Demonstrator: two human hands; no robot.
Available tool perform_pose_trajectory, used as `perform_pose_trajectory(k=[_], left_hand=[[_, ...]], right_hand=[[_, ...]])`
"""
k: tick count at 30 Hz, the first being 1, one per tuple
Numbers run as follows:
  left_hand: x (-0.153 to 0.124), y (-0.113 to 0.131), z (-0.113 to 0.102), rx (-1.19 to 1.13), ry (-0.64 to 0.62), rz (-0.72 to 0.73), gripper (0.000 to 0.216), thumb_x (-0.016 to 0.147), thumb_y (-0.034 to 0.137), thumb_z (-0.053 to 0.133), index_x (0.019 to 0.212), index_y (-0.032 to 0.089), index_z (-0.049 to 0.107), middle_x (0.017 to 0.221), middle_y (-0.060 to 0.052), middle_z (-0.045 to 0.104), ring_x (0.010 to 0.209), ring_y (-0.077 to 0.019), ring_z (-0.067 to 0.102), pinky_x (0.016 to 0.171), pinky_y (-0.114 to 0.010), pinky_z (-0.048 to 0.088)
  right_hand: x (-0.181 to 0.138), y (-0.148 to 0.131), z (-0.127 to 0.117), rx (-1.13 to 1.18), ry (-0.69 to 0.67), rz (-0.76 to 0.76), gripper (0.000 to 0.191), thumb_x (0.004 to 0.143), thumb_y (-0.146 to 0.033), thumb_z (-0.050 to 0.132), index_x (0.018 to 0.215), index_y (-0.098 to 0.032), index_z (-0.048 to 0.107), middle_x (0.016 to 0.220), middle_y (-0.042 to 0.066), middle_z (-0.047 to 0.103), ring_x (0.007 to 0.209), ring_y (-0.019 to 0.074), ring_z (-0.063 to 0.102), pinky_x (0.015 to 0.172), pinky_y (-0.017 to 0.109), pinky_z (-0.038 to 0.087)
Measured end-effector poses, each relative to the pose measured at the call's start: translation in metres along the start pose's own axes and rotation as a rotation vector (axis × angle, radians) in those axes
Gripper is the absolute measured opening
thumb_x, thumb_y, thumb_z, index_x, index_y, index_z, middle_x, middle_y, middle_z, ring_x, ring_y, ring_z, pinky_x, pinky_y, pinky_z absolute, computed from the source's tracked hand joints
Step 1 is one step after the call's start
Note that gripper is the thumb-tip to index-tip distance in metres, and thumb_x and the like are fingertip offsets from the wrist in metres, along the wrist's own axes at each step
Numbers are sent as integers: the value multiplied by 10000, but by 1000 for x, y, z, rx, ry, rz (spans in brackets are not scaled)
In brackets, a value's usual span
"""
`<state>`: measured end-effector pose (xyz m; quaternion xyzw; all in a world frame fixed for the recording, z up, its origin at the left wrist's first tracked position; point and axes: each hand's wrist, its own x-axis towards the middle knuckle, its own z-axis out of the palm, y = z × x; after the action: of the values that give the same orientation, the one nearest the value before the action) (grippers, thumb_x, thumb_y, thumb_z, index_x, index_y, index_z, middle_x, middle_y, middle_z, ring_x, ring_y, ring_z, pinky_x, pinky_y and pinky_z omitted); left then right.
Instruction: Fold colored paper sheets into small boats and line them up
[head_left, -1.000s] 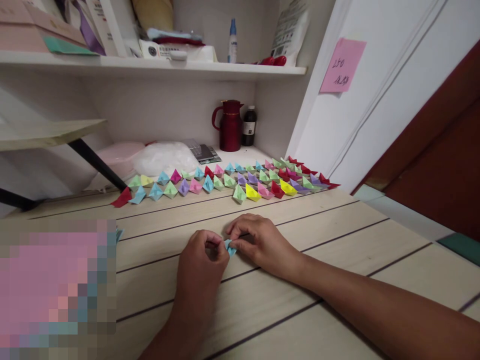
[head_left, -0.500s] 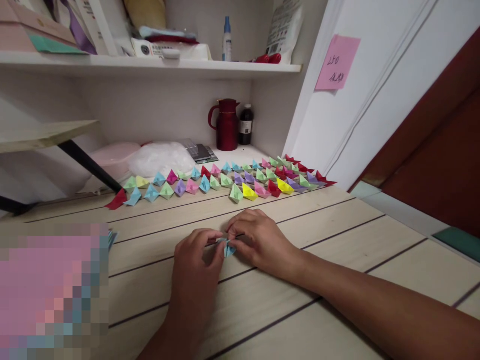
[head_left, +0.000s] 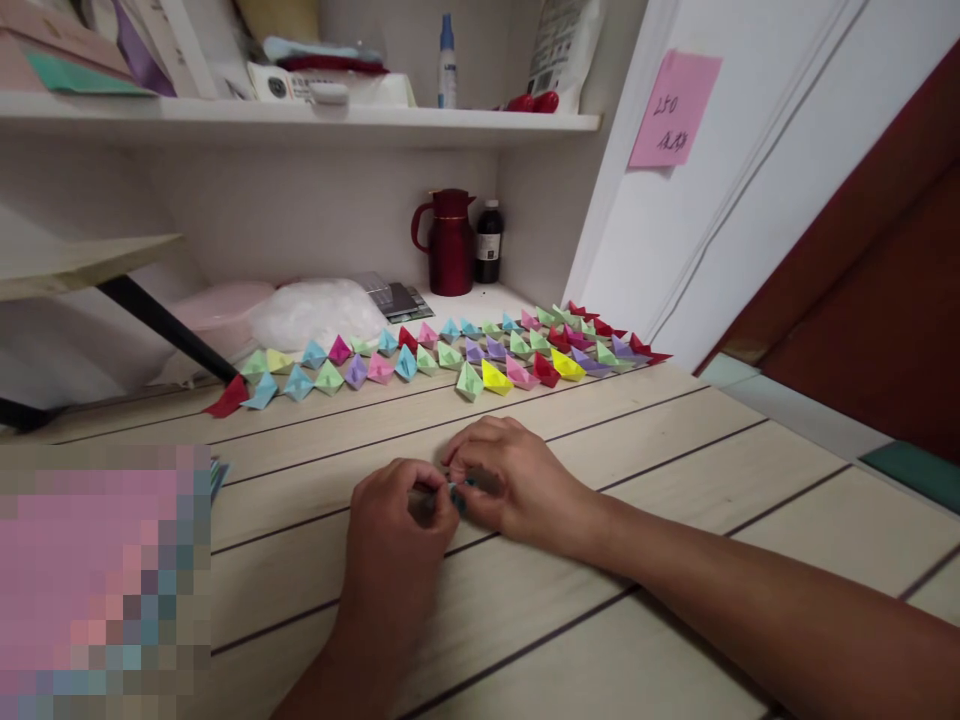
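Observation:
Between my two hands, just above the wooden table, is a small light-blue folded paper, mostly hidden by the fingers. My left hand pinches its left side between thumb and forefinger. From the right, my right hand closes thumb and fingers on the other side. Behind the hands stand rows of small folded paper boats in many colours, among them a yellow boat, a pale green boat and a red boat.
A blurred-out pink stack lies at the left. At the back stand a dark red jug and a dark bottle, with a white plastic bag beside them. A black leg supports a small raised board. Overhead runs a white shelf.
My left thumb and forefinger have drawn together at the blue paper, and less of it shows. The camera view has shifted slightly; the boats stay put.

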<state>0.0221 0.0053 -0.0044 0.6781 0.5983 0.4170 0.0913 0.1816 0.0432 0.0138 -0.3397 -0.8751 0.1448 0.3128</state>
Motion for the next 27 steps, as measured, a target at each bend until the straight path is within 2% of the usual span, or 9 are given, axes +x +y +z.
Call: perform_pose_trajectory(k=[6, 12, 14, 18, 20, 23, 27], left_hand=[[-1, 3, -1, -73, -22, -54, 76, 707, 164, 567, 696, 222, 615, 731, 11, 693, 707, -171, 660, 689, -293, 497], [5, 2, -8, -134, -10, -356, 46, 687, 198, 588, 698, 213, 630, 685, 1, 702, 656, -179, 666, 637, -288, 496], [7, 0, -8, -135, -9, -383, 41, 684, 204, 590, 696, 213, 628, 674, 4, 697, 650, -181, 664, 633, -289, 490], [5, -1, -5, -142, -54, -324, 27, 717, 212, 578, 733, 216, 599, 693, 8, 674, 661, -172, 654, 635, -285, 487], [4, -2, -4, -166, -53, -265, 109, 740, 205, 567, 846, 215, 591, 792, -7, 672, 707, -170, 656, 662, -291, 500], [2, -3, -4, -195, -28, -100, 256, 781, 180, 529, 1032, 222, 551, 1023, -44, 629, 834, -167, 650, 767, -321, 518], [1, -7, -4, -155, -81, 76, 326, 748, 62, 464, 1013, 229, 553, 1079, -58, 573, 1001, -188, 603, 903, -361, 495]], right_hand=[[0, 2, -4, 15, -26, 1, 149, 714, -75, 628, 778, -209, 620, 873, 17, 694, 877, 205, 611, 820, 333, 418], [1, 9, -5, 36, -27, 4, 184, 684, -35, 636, 757, -204, 626, 875, 17, 707, 851, 198, 615, 807, 324, 428], [1, 12, -5, 33, -24, 17, 183, 684, -36, 638, 759, -202, 633, 882, 22, 710, 856, 200, 616, 808, 325, 429], [1, 15, -4, 15, -38, 43, 160, 689, -60, 648, 758, -203, 634, 888, 29, 706, 863, 204, 616, 805, 324, 428], [1, 16, -4, 7, -61, 50, 139, 693, -77, 652, 748, -202, 621, 879, 30, 702, 852, 202, 615, 796, 319, 426], [1, 16, -4, -14, -78, 50, 114, 699, -99, 649, 729, -197, 597, 860, 31, 690, 835, 197, 608, 785, 313, 419], [1, 14, -6, -42, -101, 34, 108, 693, -111, 636, 728, -196, 579, 826, 26, 668, 810, 191, 589, 770, 306, 401]])
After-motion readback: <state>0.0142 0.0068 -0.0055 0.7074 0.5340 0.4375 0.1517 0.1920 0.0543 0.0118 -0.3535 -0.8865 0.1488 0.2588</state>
